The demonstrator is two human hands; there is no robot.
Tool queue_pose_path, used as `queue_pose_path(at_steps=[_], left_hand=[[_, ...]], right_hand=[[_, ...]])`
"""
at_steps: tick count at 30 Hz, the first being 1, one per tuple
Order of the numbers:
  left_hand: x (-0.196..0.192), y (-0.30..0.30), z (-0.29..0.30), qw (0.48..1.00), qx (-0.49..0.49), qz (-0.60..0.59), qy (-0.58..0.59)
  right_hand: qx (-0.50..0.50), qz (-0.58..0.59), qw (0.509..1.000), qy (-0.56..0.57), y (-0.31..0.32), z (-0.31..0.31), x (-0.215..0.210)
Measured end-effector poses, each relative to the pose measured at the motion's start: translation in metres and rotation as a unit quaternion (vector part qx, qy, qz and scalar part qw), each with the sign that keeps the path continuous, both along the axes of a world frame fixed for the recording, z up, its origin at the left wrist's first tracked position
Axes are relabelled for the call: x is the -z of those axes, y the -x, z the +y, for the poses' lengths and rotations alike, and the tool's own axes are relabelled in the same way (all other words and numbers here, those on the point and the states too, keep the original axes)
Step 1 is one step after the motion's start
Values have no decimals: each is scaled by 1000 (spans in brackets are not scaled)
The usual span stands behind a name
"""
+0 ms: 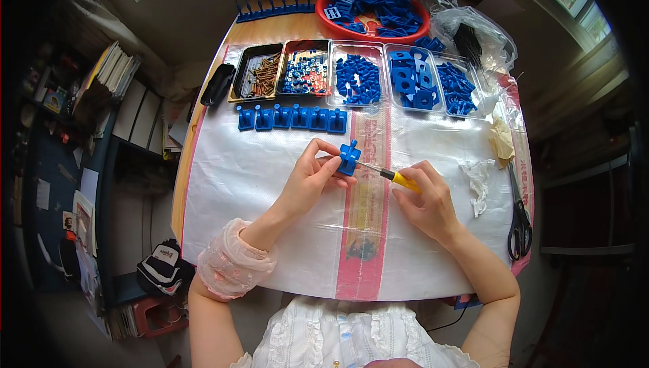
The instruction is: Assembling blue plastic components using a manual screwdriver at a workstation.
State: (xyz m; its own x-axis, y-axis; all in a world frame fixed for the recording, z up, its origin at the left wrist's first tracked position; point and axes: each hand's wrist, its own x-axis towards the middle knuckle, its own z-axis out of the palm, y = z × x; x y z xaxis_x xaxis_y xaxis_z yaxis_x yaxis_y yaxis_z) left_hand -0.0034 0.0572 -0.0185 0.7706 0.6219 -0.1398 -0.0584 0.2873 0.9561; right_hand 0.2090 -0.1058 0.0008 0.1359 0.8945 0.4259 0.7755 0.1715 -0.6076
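With our left hand [312,177] pinched on the blue plastic part [349,159] at frame centre and our right hand [424,200] closed around the screwdriver [385,174], we judge the tip could slip off and jab our fingers

A round wooden table [270,30] carries everything, most of it covered by a white woven plastic sheet [257,185] with a pink band down its middle. Toward twelve o'clock sits a red bowl [338,28] of blue plastic parts; just below it runs a row of trays — a black tray [238,84] of brownish screws at eleven, clear trays [389,80] of blue pieces beside it. A line of blue assembled pieces [291,118] lies under the trays. At three o'clock lie black scissors [519,222] and crumpled white material [478,178] — possibly tissue. A clear bag [473,36] rests at one o'clock.
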Motion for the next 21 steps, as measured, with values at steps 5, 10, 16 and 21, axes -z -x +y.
queue_pose_path(at_steps=[5,10,16,21], left_hand=[[1,1,0,1000,1,-8,4],[-1,-1,-1,1000,7,5,0],[-1,-1,-1,1000,10,-4,2],[-4,0,-2,1000,9,17,-9]], right_hand=[[0,-15,1000,-16,-3,1,4],[17,-74,996,-56,-4,4,-1],[36,-66,994,-75,-3,2,3],[47,-71,992,-89,-3,0,5]])
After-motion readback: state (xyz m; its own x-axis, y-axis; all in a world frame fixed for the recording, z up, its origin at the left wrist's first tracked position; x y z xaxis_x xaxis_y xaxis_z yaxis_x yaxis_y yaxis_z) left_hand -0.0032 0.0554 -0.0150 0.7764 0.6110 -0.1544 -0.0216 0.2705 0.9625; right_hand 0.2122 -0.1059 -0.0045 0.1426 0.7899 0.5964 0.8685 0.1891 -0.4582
